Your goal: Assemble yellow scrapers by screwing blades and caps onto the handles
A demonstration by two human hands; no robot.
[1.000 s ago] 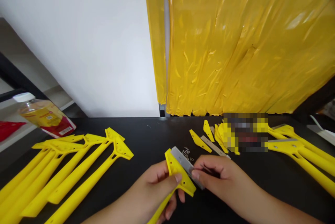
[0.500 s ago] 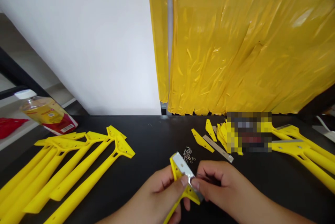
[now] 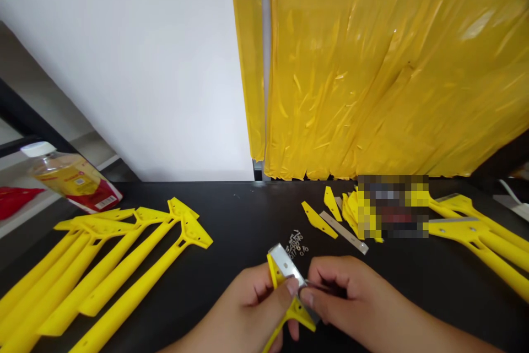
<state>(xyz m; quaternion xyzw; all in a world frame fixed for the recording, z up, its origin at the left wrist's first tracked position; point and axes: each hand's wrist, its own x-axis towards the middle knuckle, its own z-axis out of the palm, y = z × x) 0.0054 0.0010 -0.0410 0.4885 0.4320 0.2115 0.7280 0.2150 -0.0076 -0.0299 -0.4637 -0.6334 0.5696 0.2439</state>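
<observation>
My left hand (image 3: 264, 300) is closed around the head of a yellow plastic scraper handle (image 3: 303, 317). Its thumb presses a shiny metal blade (image 3: 285, 259) flat against that head. At the blade's far side, my right hand (image 3: 347, 292) is pinched, and a thin dark strip (image 3: 320, 286) shows between thumb and fingers. Those fingertips touch the blade's edge; whether the strip is joined to the blade I cannot tell. Just beyond the blade lies a small heap of screws and nuts (image 3: 295, 243) on the black table (image 3: 252, 221).
Several yellow scraper handles (image 3: 140, 281) lie at the left beside a tilted bottle (image 3: 78, 182). Yellow cover plates (image 3: 320, 221) and a brownish blade strip (image 3: 345, 232) lie right of centre. Scrapers with blades (image 3: 458, 229) are at the far right. Yellow plastic sheeting (image 3: 372, 66) hangs behind.
The blade and scraper head have shifted slightly down in my left hand's grip. My right fingers have moved a little, and more of the thin dark strip shows between them.
</observation>
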